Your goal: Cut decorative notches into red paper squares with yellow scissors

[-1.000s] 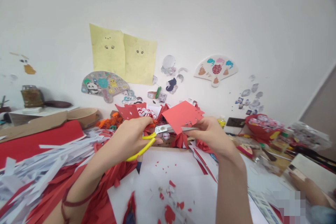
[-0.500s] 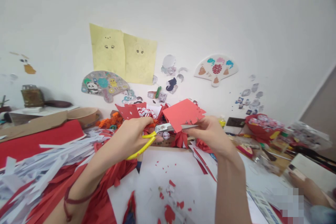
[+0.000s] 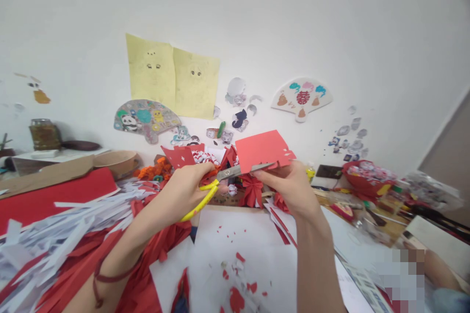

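scissors at the lower edge of folded red paper

step in hand, as judged: cutting notches into the folded red paper (image 3: 265, 150). the left hand (image 3: 183, 191) is closed through the yellow handles of the scissors (image 3: 220, 182), blades laid against the paper's lower edge. the right hand (image 3: 288, 185) pinches that paper from below, held up above the white sheet (image 3: 235, 234) strewn with red scraps (image 3: 238, 274). the next cut calls for a steady pinch and fingers clear of the blades. containers: a red basket (image 3: 367, 178) at right holds small printed pieces; a brown bowl (image 3: 116, 162) at left, contents not visible; a jar (image 3: 44, 134) with dark contents.
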`<state>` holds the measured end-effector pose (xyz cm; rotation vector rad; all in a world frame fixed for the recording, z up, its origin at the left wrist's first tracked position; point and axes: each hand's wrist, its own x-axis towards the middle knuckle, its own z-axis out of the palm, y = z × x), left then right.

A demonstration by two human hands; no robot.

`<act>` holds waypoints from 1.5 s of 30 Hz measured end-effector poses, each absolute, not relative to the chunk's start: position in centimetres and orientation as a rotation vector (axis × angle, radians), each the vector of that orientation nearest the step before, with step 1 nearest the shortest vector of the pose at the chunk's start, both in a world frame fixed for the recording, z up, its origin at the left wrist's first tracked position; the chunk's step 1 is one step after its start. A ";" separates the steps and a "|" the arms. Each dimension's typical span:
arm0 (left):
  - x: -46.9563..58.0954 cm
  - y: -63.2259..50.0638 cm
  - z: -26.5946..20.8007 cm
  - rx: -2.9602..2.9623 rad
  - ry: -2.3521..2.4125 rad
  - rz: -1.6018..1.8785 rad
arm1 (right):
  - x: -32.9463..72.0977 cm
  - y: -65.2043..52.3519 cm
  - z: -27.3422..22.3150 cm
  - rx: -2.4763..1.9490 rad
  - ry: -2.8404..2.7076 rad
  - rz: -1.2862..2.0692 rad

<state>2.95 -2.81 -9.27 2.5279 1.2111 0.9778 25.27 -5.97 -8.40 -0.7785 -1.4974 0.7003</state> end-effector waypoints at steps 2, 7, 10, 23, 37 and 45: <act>3.0 -2.6 -9.4 2.532 1.203 0.996 | 25.1 -5.9 -8.4 -0.764 -1.478 0.670; 3.0 -2.3 -9.6 2.514 1.191 1.004 | 24.7 -5.5 -8.7 -0.740 -1.443 0.599; 3.1 -2.3 -9.5 2.514 1.166 1.000 | 24.3 -5.3 -8.7 -0.734 -1.424 0.553; 2.8 -2.2 -9.4 2.546 1.275 1.049 | 25.2 -4.9 -8.9 -0.774 -1.408 0.632; 3.3 -1.6 -10.3 2.452 1.274 1.036 | 24.2 -4.1 -9.1 -0.679 -1.312 0.546; 3.7 -1.7 -10.2 2.406 1.227 1.127 | 23.4 -3.8 -9.5 -0.686 -1.333 0.485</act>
